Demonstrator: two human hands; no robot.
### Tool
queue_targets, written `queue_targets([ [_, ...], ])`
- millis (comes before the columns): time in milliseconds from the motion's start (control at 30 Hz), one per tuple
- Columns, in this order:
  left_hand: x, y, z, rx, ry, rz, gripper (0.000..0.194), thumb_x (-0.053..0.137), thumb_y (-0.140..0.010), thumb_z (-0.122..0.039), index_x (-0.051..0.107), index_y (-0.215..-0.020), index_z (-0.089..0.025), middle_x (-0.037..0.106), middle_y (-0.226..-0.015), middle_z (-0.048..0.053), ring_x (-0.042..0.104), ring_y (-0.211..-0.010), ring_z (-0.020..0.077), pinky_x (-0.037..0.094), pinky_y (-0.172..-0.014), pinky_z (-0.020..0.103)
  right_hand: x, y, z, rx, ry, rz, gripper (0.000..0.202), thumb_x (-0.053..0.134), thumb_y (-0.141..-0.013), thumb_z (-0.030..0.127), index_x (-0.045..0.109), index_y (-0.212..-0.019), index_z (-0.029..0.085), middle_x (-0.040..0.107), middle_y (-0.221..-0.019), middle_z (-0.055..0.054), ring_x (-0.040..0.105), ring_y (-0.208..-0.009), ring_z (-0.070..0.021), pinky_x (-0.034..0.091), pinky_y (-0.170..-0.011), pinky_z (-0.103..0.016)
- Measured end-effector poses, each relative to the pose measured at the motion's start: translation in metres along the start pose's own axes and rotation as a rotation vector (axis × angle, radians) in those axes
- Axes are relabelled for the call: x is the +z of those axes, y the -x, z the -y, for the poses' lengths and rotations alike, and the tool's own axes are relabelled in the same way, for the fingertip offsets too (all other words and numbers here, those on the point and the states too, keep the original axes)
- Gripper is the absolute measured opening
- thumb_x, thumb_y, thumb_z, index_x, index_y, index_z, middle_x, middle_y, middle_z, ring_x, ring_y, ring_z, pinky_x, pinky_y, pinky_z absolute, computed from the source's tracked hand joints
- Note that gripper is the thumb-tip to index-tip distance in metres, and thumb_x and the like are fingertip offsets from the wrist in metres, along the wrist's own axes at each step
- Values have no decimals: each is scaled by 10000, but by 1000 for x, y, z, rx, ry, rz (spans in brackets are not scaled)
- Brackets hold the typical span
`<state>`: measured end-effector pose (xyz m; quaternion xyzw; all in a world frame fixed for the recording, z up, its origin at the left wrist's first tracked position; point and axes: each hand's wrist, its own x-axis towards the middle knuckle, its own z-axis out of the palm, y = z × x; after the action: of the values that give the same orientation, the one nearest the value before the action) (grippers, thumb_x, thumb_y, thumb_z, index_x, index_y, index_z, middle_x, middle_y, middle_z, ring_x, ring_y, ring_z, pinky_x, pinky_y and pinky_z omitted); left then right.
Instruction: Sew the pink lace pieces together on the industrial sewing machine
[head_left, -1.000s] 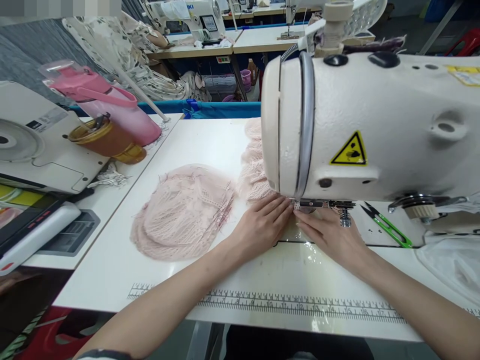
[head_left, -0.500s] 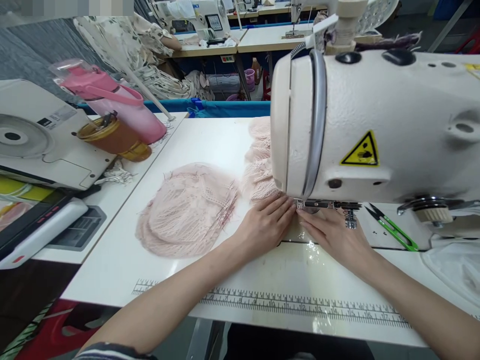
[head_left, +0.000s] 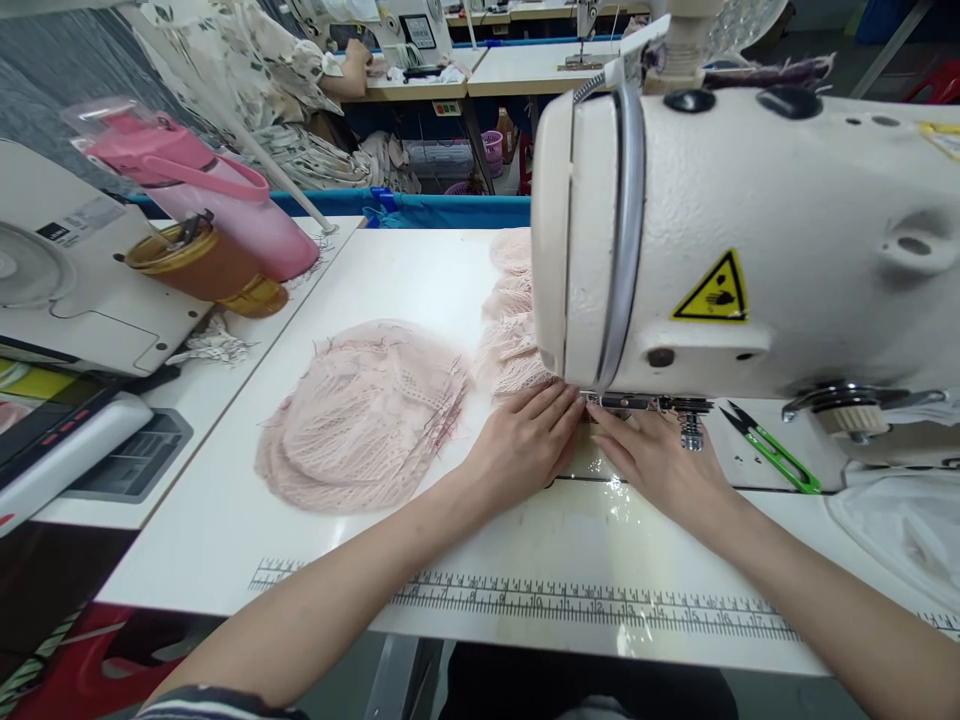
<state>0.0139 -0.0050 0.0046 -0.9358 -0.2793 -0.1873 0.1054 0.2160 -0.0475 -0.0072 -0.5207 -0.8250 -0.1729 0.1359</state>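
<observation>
Left hand (head_left: 521, 450): flattened on ruffled lace (head_left: 514, 330); right hand (head_left: 664, 465): under sewing machine (head_left: 795, 210), grip unclear; lace pile (head_left: 367, 420): near desk's (head_left: 427, 270) left edge

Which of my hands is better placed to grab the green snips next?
Probably your right hand: the green snips lie beside it, while your left hand is farther away, by the pink fabric.

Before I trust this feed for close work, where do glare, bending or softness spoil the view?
Head view: glare spots the tabletop just below the hands; the wide lens appears to bow the printed ruler; the white cloth at right looks soft; the sewing machine head hides part of the pink lace.
</observation>
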Motion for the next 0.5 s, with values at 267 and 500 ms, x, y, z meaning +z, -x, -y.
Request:
queue_targets([
  [267,1,-1,-1,-48,13,18,315,450,-984,-237,664,-1146,-72,678,-1210,151,620,-1178,271,532,-974,396,-1,0,-2,-13,8,-43,346,442,-996,356,685,-1191,205,737,-888,-86,642,-722,-204,450,-850,-408],
  [500,4,0,-1,-69,35,32,341,448,-985,-251,653,-1182,-63,667,-1222,166,585,-1223,284,518,-985,403,6,-5,-19,196,-229,48,389,411,-986,412,733,-998,195,733,-838,-88,649,-771,-232,472,-725,-368],
])
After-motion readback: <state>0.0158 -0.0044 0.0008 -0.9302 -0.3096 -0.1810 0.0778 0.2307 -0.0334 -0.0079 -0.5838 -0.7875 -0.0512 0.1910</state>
